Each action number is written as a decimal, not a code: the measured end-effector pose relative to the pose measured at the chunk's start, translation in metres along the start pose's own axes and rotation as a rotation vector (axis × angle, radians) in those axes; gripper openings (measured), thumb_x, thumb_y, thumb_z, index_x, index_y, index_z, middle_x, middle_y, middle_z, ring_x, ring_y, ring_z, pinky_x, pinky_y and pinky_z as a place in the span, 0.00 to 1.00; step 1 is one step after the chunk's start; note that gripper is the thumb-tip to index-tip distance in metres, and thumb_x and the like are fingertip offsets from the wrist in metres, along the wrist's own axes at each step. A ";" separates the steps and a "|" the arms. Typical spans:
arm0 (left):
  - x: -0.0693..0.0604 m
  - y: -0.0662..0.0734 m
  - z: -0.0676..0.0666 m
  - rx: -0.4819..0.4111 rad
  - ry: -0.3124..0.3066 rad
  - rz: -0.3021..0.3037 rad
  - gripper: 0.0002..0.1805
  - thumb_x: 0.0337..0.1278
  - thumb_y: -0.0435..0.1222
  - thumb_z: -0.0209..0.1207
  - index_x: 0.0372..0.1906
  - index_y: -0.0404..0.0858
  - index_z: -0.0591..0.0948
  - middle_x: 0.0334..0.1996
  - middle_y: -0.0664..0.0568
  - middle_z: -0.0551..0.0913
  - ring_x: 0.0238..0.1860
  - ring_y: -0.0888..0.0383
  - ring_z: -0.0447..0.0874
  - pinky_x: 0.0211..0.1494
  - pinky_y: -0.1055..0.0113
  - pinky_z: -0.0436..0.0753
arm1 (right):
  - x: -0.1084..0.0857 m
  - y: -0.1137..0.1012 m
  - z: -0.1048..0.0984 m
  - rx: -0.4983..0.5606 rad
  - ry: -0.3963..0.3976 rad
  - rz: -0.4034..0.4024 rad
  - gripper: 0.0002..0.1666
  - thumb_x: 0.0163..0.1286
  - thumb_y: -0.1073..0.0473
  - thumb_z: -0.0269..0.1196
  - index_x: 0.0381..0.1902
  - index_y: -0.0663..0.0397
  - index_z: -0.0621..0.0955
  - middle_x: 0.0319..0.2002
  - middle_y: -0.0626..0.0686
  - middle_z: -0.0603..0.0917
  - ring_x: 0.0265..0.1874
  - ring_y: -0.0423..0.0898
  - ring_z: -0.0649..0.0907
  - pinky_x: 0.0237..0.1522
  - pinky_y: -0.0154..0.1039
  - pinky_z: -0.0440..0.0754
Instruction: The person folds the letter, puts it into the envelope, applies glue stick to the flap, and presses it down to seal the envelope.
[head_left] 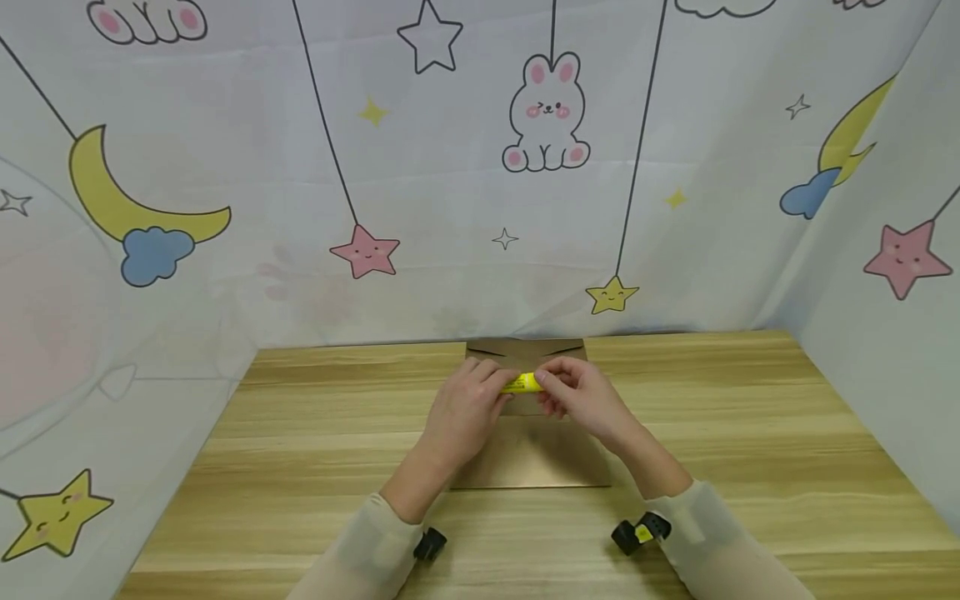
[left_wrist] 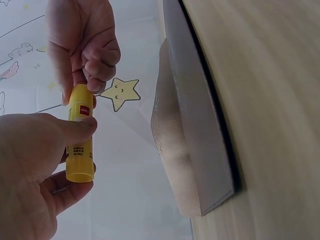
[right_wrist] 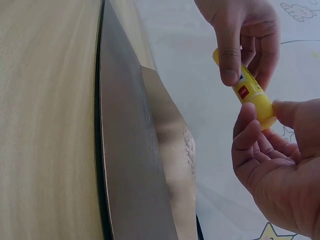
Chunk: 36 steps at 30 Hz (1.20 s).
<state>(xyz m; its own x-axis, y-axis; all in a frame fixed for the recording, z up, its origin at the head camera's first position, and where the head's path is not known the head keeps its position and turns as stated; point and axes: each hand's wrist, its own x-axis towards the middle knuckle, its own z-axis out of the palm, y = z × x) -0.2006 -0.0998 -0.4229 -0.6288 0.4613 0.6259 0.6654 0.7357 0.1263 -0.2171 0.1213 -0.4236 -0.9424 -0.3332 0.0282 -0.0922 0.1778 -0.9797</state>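
above a brown envelope point(head_left: 528, 463), left hand point(head_left: 465, 408) and right hand point(head_left: 594, 402) pinching yellow glue stick point(head_left: 523, 383), red "deli" label point(right_wrist: 243, 92)

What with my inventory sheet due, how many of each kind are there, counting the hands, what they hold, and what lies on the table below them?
Left hand and right hand: 2
Yellow glue stick: 1
Folded brown paper item: 1
Total: 4
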 end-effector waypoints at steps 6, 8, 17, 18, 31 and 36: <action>-0.001 0.000 -0.001 -0.003 -0.014 -0.012 0.19 0.54 0.31 0.79 0.52 0.37 0.89 0.43 0.51 0.87 0.43 0.52 0.82 0.47 0.61 0.84 | -0.001 -0.002 0.000 -0.017 0.002 -0.027 0.15 0.82 0.56 0.64 0.56 0.63 0.81 0.43 0.69 0.84 0.36 0.54 0.84 0.40 0.44 0.88; -0.001 0.000 -0.001 -0.007 -0.020 -0.020 0.19 0.55 0.30 0.78 0.52 0.37 0.89 0.44 0.51 0.87 0.43 0.52 0.82 0.47 0.61 0.84 | -0.002 -0.002 0.000 -0.021 -0.001 -0.036 0.14 0.81 0.58 0.64 0.57 0.61 0.81 0.46 0.68 0.84 0.40 0.57 0.85 0.43 0.47 0.89; -0.001 -0.003 -0.002 -0.011 -0.019 -0.023 0.20 0.54 0.29 0.79 0.53 0.36 0.89 0.45 0.50 0.87 0.43 0.51 0.82 0.47 0.61 0.85 | -0.003 -0.005 -0.002 -0.005 -0.028 -0.046 0.25 0.79 0.57 0.66 0.68 0.59 0.74 0.56 0.64 0.82 0.51 0.62 0.87 0.53 0.58 0.87; -0.001 -0.003 -0.001 -0.010 -0.017 -0.019 0.20 0.54 0.29 0.79 0.53 0.36 0.89 0.45 0.50 0.88 0.43 0.51 0.82 0.47 0.61 0.85 | -0.002 -0.004 -0.002 -0.008 -0.024 -0.026 0.26 0.80 0.54 0.66 0.68 0.59 0.74 0.55 0.65 0.82 0.49 0.59 0.87 0.52 0.56 0.87; -0.001 -0.001 0.001 0.003 -0.028 -0.014 0.19 0.57 0.30 0.77 0.54 0.37 0.88 0.45 0.51 0.87 0.43 0.52 0.82 0.47 0.61 0.84 | -0.002 -0.003 -0.002 -0.016 -0.002 0.000 0.15 0.80 0.57 0.65 0.59 0.56 0.79 0.47 0.67 0.83 0.37 0.51 0.85 0.40 0.43 0.86; -0.001 -0.002 0.001 0.006 -0.043 -0.027 0.18 0.59 0.30 0.76 0.55 0.36 0.88 0.46 0.50 0.87 0.43 0.51 0.81 0.46 0.61 0.84 | -0.003 -0.003 -0.003 -0.031 -0.016 -0.037 0.17 0.79 0.61 0.66 0.61 0.55 0.77 0.53 0.62 0.82 0.46 0.56 0.86 0.47 0.51 0.87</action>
<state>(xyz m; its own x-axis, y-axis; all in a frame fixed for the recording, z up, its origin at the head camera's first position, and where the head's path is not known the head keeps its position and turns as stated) -0.2015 -0.1009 -0.4240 -0.6635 0.4618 0.5887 0.6456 0.7510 0.1385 -0.2151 0.1245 -0.4202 -0.9330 -0.3547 0.0613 -0.1375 0.1936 -0.9714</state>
